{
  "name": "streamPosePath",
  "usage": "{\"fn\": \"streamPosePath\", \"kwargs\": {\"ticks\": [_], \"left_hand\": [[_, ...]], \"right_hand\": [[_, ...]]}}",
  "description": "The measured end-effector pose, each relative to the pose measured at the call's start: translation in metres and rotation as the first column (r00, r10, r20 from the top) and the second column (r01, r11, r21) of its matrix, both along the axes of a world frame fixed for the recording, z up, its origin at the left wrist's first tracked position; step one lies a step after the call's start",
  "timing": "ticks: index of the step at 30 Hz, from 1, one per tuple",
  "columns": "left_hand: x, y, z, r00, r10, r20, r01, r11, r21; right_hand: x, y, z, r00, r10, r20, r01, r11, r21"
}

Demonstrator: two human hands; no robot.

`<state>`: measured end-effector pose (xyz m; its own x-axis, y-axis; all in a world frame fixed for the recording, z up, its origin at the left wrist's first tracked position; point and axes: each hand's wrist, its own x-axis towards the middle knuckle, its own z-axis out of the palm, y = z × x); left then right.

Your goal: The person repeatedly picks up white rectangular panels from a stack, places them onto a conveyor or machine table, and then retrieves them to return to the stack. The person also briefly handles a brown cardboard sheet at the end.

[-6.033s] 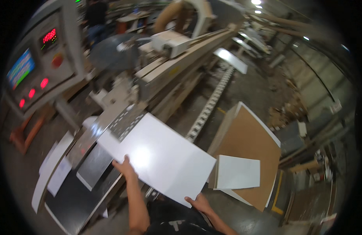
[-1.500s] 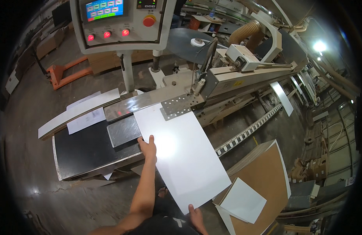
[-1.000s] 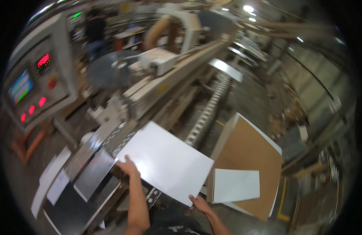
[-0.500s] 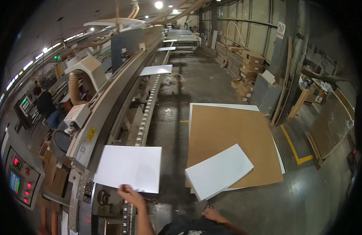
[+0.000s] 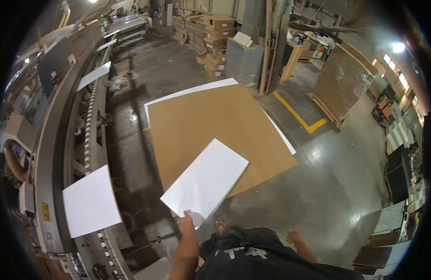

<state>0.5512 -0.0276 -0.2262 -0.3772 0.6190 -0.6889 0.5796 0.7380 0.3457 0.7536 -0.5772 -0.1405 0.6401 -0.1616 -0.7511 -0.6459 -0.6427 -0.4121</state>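
Observation:
My left hand (image 5: 186, 221) is at the near left edge of a white rectangular panel (image 5: 211, 179), its thumb apart from the fingers; I cannot make out a grip. That panel has a thick side edge, perhaps a stack, and lies slanted on a large brown sheet (image 5: 204, 116). White sheet edges (image 5: 192, 93) show from beneath the brown one. To the right, my right hand (image 5: 295, 238) hangs over the floor with its fingers apart and nothing in it. Another white panel (image 5: 92, 203) rests on the roller track of the long machine at left.
The long machine (image 5: 50, 172) runs away along the left, with a smaller white panel (image 5: 95, 74) farther up its roller track (image 5: 90, 112). Stacked cartons (image 5: 218, 35) and a grey cabinet (image 5: 243, 58) stand at the back. Upright boards (image 5: 344, 81) lean at the right beyond yellow floor tape (image 5: 299, 116).
My view has swung right. My left hand has left the panel on the machine and come to the white panel on the brown sheet. My right hand has moved right, away from that panel.

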Motion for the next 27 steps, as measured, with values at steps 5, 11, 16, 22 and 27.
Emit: {"fn": "streamPosePath", "kwargs": {"ticks": [5, 11, 16, 22, 27], "left_hand": [[-0.011, -0.015, -0.071, 0.958, -0.127, -0.258, 0.172, 0.972, 0.159], [-0.033, -0.028, -0.053, 0.976, -0.164, -0.142, 0.185, 0.97, 0.155], [-0.038, -0.01, -0.046, 0.994, -0.108, -0.008, 0.108, 0.99, 0.087], [-0.05, 0.001, -0.067, 0.881, 0.261, 0.395, -0.253, 0.965, -0.073], [-0.061, -0.001, -0.036, 0.893, 0.093, 0.441, -0.104, 0.995, 0.001]], "right_hand": [[-0.018, -0.014, 0.036, 1.0, -0.028, 0.007, 0.029, 0.993, -0.115], [-0.024, -0.012, 0.03, 0.966, 0.199, -0.168, -0.219, 0.969, -0.114], [-0.014, 0.016, -0.001, 0.997, 0.06, 0.052, -0.064, 0.995, 0.075], [-0.018, 0.021, 0.031, 0.999, -0.024, 0.047, 0.017, 0.989, 0.145], [-0.013, 0.049, 0.01, 0.996, 0.088, 0.029, -0.093, 0.968, 0.232]]}}
